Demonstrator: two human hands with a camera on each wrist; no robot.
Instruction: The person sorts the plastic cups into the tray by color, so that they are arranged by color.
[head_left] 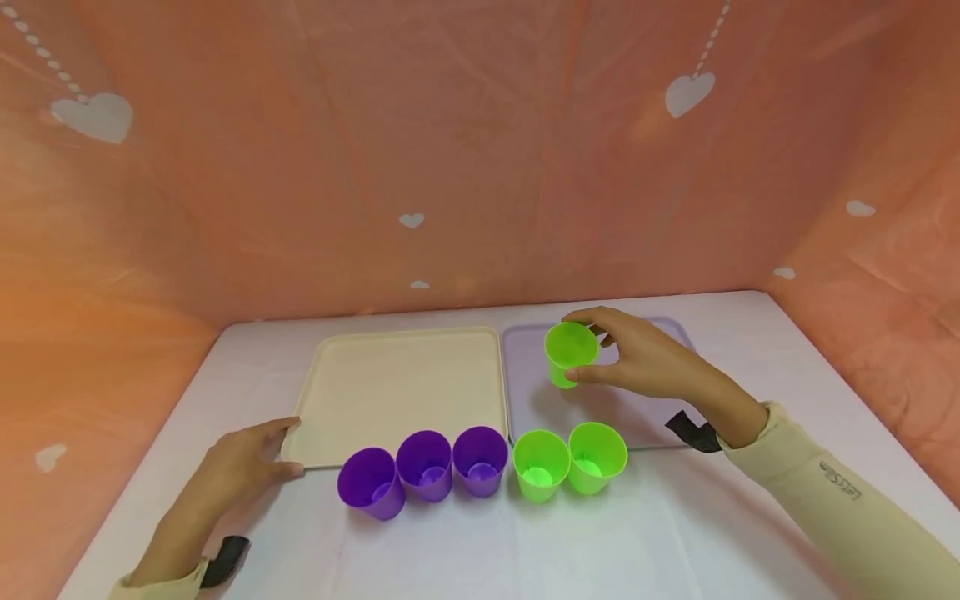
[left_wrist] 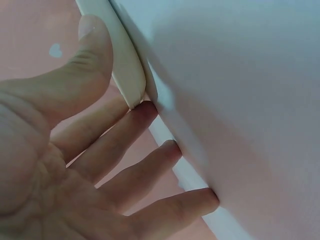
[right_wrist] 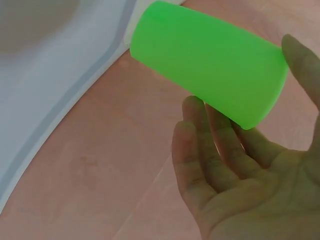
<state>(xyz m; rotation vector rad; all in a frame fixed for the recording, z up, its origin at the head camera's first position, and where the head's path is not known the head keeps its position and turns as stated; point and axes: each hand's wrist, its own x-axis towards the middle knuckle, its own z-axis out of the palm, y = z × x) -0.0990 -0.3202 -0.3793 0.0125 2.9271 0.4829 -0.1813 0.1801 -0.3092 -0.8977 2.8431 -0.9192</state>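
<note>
While the left grip (head_left: 243, 458) spreads loosely about the near-left corner of a cream tray (head_left: 397, 400), fingers apart and grasping nothing, we judge that a careless push there could slide the tray. Three purple cups (head_left: 424, 465) stand upright in a close row on the counter (head_left: 450, 558) by the tray's near edge, where such a shove could tip them. To their right we find two green cups (head_left: 542, 465) upright side by side, at risk should the right forearm swing low. Above the lilac tray (head_left: 528, 392), the right grip (head_left: 637, 354) pinches a third green cup (head_left: 567, 346) between thumb and fingers, narrowed to its width; since the hold sits near the rim, we think a slackened thumb could let it swing or drop
</note>
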